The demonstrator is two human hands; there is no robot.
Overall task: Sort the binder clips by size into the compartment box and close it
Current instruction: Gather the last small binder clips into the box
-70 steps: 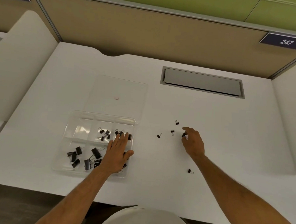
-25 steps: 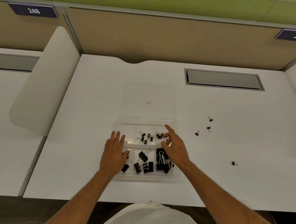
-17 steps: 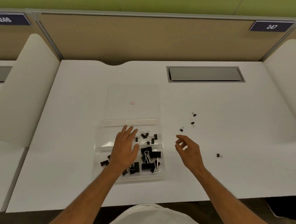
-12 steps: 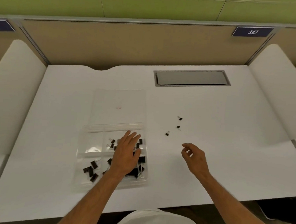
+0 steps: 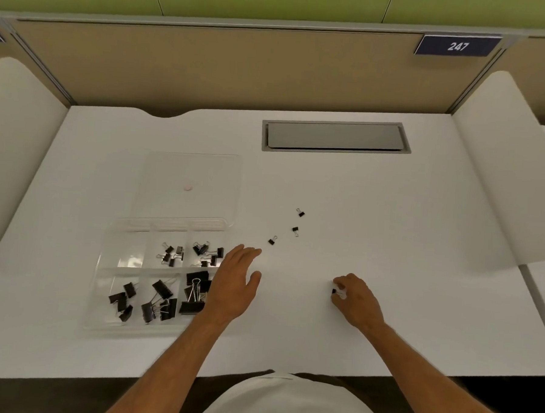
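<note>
Clip in grip: a small black binder clip sits at the fingertips of the right hand, pinched there, low on the white desk; whether it has left the surface cannot be told.
Right hand: fingers curled together on the clip, at about 3 o'clock from the compartment box, well apart from it.
Left hand: flat, fingers spread apart and holding nothing, lying across the box's right edge, fingertips pointing to 1 o'clock.
Loose clips: 3 small clips lie on the desk at 11 o'clock from the right hand, just beyond the left fingertips.
Box: 6 compartments; small clips in the far middle and far right cells, larger clips in the 3 near cells, far left cell bare. Clear lid lies open flat at 12 o'clock from the box.
Open room: bare desk between the hands and toward 3 o'clock up to the white side divider; a grey cable hatch sits at 12 o'clock.
</note>
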